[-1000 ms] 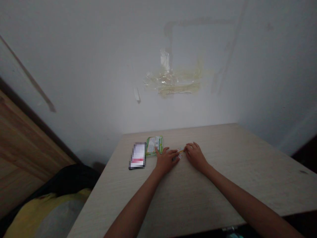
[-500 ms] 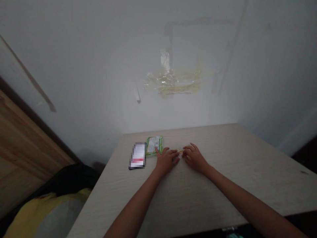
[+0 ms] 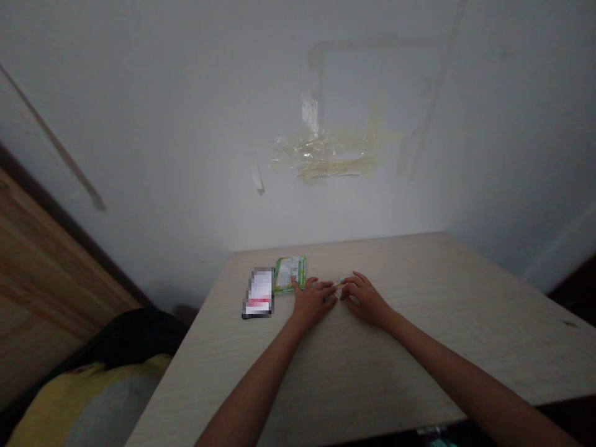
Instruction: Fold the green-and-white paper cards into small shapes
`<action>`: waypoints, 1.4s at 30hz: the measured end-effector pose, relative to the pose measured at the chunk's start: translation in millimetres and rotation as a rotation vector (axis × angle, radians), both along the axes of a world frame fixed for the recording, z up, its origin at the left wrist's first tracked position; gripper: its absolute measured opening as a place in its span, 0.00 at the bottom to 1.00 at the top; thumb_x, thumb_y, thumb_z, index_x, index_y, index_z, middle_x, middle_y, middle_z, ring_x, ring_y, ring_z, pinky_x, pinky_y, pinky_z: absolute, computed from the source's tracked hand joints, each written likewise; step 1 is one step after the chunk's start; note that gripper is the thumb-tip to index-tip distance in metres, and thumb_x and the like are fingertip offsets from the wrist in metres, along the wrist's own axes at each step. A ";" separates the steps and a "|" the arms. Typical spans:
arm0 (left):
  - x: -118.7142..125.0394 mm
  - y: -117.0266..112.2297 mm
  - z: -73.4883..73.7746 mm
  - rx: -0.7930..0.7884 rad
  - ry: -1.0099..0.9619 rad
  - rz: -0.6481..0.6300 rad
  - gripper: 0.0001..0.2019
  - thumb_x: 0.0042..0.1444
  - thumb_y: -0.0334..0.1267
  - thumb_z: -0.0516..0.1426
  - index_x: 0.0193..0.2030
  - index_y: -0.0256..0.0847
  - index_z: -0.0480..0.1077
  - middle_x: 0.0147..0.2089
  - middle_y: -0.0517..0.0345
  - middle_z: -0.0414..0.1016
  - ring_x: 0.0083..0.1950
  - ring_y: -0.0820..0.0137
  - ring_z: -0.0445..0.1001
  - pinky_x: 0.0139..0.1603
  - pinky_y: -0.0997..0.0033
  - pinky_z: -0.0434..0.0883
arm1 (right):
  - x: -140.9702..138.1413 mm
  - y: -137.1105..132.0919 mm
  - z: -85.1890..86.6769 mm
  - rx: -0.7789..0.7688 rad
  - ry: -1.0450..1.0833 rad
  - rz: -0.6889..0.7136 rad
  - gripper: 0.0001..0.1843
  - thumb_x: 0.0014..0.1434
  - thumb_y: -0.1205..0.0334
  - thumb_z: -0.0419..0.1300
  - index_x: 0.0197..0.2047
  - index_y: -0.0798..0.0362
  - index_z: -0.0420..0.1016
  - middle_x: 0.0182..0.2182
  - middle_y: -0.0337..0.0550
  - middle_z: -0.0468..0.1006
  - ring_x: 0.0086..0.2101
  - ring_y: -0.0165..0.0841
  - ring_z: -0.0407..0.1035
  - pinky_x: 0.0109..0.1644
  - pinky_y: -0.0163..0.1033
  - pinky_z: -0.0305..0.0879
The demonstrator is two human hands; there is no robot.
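Both my hands rest on the pale wooden table (image 3: 419, 347), close together near its far edge. My left hand (image 3: 313, 301) lies flat with its fingers spread, the forefinger touching a green packet (image 3: 289, 272). My right hand (image 3: 364, 297) has its fingers bent, and its thumb and forefinger pinch a small yellowish item (image 3: 339, 284) that lies between the two hands. The item is too small to name. A phone (image 3: 259, 292) lies left of my left hand.
A white wall with strips of old yellowed tape (image 3: 326, 152) rises right behind the table. A wooden panel (image 3: 41, 273) stands at the left. Dark, yellow and grey cloth (image 3: 93, 385) lies below the table's left edge.
My right hand has slid a little to the left, closer to my left hand. My left hand, the packet and the phone have stayed where they were.
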State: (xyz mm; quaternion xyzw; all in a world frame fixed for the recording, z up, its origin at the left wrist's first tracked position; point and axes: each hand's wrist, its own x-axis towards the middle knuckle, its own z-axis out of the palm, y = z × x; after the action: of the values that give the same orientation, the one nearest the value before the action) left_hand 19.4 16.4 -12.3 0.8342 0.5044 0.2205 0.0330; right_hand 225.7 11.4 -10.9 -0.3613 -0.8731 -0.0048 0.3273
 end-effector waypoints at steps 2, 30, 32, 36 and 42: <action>-0.5 -0.6 0.4 0.000 -0.003 -0.003 0.15 0.61 0.50 0.53 0.53 0.65 0.71 0.58 0.65 0.73 0.65 0.53 0.59 0.61 0.24 0.22 | -0.1 0.5 0.2 -0.015 0.008 0.009 0.07 0.57 0.70 0.56 0.37 0.50 0.70 0.41 0.43 0.75 0.49 0.34 0.68 0.66 0.55 0.51; -4.7 -3.2 7.3 -0.059 -0.017 0.049 0.19 0.55 0.51 0.59 0.55 0.64 0.69 0.60 0.65 0.71 0.68 0.52 0.55 0.63 0.26 0.24 | 3.6 6.7 -12.3 -0.106 -0.009 -0.079 0.15 0.58 0.70 0.54 0.47 0.52 0.75 0.45 0.47 0.79 0.48 0.37 0.71 0.55 0.45 0.65; -5.6 -2.7 7.0 -0.047 -0.037 0.038 0.16 0.56 0.50 0.58 0.51 0.61 0.72 0.57 0.63 0.74 0.66 0.53 0.57 0.63 0.26 0.23 | 4.0 7.2 -12.7 -0.105 -0.008 -0.078 0.15 0.58 0.70 0.54 0.47 0.52 0.75 0.45 0.47 0.79 0.48 0.37 0.71 0.56 0.46 0.65; -7.4 -1.1 7.0 -0.027 -0.056 0.011 0.12 0.56 0.50 0.58 0.46 0.59 0.75 0.51 0.64 0.78 0.64 0.54 0.61 0.62 0.26 0.22 | 5.3 9.4 -14.7 -0.093 -0.015 -0.054 0.15 0.58 0.69 0.55 0.47 0.52 0.75 0.46 0.49 0.78 0.49 0.37 0.70 0.57 0.48 0.65; -6.8 -1.5 8.0 -0.001 -0.062 -0.008 0.09 0.59 0.49 0.56 0.42 0.57 0.77 0.47 0.63 0.80 0.62 0.57 0.64 0.61 0.30 0.16 | 5.4 8.2 -15.3 -0.084 0.018 -0.018 0.14 0.58 0.70 0.55 0.46 0.54 0.75 0.47 0.50 0.77 0.51 0.38 0.68 0.59 0.48 0.63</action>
State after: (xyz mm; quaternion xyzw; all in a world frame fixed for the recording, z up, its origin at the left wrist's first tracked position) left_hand 12.6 15.0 -4.3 0.8289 0.4999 0.2458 0.0499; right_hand 231.1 19.6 -26.3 -0.3826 -0.8662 0.0322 0.3199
